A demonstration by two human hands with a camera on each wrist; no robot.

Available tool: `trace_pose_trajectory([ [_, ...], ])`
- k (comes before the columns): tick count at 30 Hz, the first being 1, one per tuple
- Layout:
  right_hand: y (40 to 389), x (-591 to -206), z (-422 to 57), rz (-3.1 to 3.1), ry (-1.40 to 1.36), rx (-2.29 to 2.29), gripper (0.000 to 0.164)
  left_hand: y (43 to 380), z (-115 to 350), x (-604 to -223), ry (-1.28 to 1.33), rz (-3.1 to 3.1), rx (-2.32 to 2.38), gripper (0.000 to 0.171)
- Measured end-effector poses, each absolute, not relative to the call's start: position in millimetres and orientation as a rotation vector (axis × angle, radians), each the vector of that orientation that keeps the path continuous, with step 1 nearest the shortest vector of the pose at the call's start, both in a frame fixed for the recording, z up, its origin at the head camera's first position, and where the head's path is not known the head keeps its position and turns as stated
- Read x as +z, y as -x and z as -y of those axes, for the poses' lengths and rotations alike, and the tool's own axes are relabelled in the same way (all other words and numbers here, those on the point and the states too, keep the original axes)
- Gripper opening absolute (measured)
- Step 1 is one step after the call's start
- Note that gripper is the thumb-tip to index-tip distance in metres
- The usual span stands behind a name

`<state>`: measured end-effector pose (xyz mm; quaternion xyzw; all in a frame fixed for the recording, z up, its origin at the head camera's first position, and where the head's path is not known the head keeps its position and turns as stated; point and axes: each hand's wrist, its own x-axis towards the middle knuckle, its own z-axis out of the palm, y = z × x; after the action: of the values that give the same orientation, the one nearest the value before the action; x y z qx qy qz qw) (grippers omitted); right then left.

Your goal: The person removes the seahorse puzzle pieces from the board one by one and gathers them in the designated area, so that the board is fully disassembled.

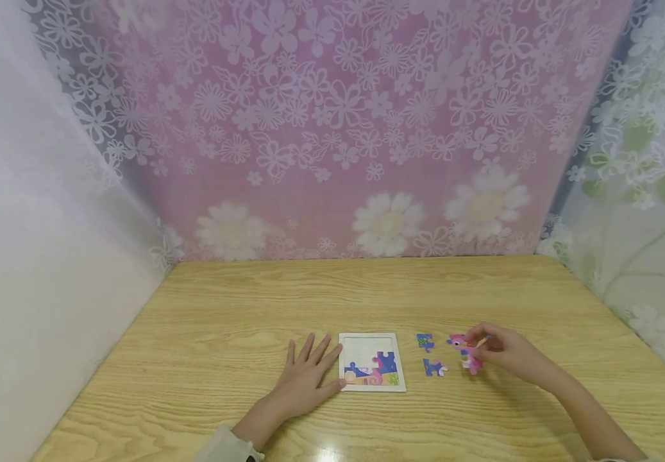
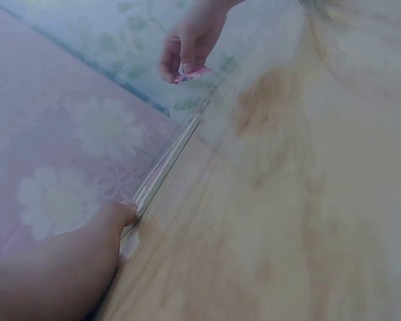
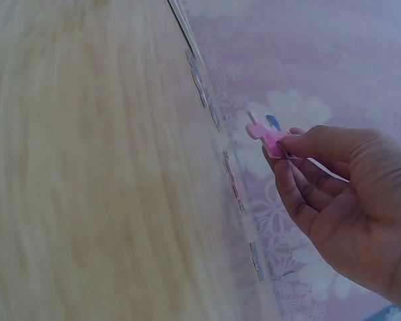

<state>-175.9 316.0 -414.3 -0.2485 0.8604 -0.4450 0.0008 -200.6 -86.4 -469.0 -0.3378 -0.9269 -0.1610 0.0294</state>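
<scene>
My right hand (image 1: 508, 353) pinches a pink jigsaw piece (image 3: 267, 137) with a little blue on it between thumb and fingers, raised over the table in the right wrist view. In the head view, a pink piece with an eye (image 1: 457, 342) shows right at its fingertips. My left hand (image 1: 307, 378) lies with fingers spread at the left side of a white square puzzle frame (image 1: 400, 359), thumb and index fingertip at its edge. Joined blue, pink and yellow pieces (image 1: 387, 363) fill the frame's lower part; its upper part shows bare white backing.
Two loose blue jigsaw pieces, an upper one with green (image 1: 425, 341) and a lower one with pink (image 1: 435, 367), lie between the frame and my right hand. The wood-grain table (image 1: 309, 295) meets flowered curtains (image 1: 332, 160) at the back and right.
</scene>
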Motion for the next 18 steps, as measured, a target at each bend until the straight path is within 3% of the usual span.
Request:
trace_pose_trajectory([
  [18,181,-435,-330,-2.663,0.713,-1.403,0.024,202,86,-471,1.048,2.847,-0.486,0.066],
])
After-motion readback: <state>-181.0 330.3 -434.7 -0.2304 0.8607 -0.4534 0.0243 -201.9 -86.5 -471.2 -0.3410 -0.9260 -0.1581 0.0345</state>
